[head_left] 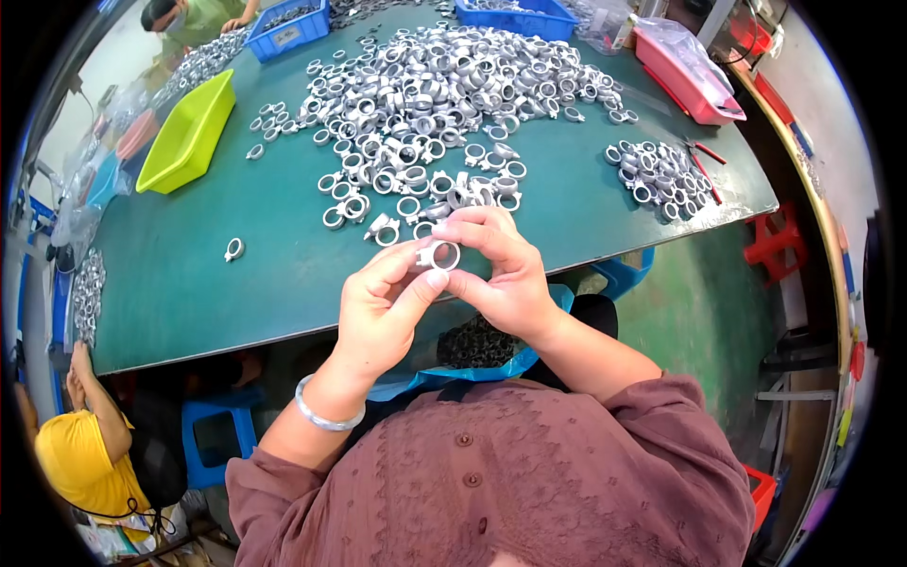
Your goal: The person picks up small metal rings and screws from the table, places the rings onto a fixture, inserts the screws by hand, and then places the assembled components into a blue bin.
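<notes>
A silver-grey metal ring with a small lug on its left side is held up at the table's front edge. My left hand pinches it by the lug side between thumb and fingertips. My right hand grips the same ring from the right, thumb below and fingers over the top. Just beyond my fingers spreads a large heap of similar metal rings, its nearest loose pieces lying close to my knuckles. One lone ring lies apart on the left of the green table.
At the right sits a smaller ring pile beside red-handled pliers. Beyond it stands a pink bin. A yellow-green tray and blue bins edge the far side. A blue bag of dark pieces hangs below the table edge.
</notes>
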A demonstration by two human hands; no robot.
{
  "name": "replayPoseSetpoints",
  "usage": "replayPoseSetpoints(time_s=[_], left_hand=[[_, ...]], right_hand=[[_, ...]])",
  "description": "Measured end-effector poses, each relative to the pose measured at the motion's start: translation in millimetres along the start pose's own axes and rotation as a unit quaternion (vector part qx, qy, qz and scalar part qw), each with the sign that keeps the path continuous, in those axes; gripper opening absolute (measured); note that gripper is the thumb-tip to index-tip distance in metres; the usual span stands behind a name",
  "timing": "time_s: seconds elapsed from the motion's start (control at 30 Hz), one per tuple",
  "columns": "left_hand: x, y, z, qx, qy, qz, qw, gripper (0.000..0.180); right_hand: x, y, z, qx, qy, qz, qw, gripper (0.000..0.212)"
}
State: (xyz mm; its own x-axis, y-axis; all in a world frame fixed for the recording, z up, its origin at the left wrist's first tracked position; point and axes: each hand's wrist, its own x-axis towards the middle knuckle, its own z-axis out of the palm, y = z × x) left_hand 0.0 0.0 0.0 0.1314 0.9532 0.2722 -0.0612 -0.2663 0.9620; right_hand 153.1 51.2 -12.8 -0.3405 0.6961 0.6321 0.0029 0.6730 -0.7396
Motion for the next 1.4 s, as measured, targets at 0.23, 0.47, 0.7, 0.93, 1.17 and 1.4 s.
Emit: replayPoseSetpoints(time_s=[0.23,0.47,0.7,0.93,1.17,1.4], left_hand=[[-8,-2,8,-0.070,0.071,-0.010,0.995,0.028],[-5,-2,7,-0.142,0.075,-0.055,0.985,0.029],[-10,-5,4,-0.152,0.076,-0.084,0.982,0.031],[-14,-5,2,-0.188,0.061,-0.083,0.977,0.028],[-18,-6,6,-0.129,0.089,-0.043,0.987,0.029],[-20,-5,9,-0.053,0.098,0.002,0.994,0.028]], right_hand=[[-7,-1,4,-0.055,0.010,-0.002,0.998,0.041],[-11,0,2,-0.067,-0.007,-0.019,0.998,0.042],[-11,-2,-1,-0.089,-0.018,-0.038,0.995,0.040],[-11,-8,-1,-0.096,-0.031,-0.048,0.994,0.041],[-11,-15,-6,-0.115,-0.069,-0.037,0.990,0.040],[-14,-23,-14,0.010,-0.095,0.027,0.995,0.032]])
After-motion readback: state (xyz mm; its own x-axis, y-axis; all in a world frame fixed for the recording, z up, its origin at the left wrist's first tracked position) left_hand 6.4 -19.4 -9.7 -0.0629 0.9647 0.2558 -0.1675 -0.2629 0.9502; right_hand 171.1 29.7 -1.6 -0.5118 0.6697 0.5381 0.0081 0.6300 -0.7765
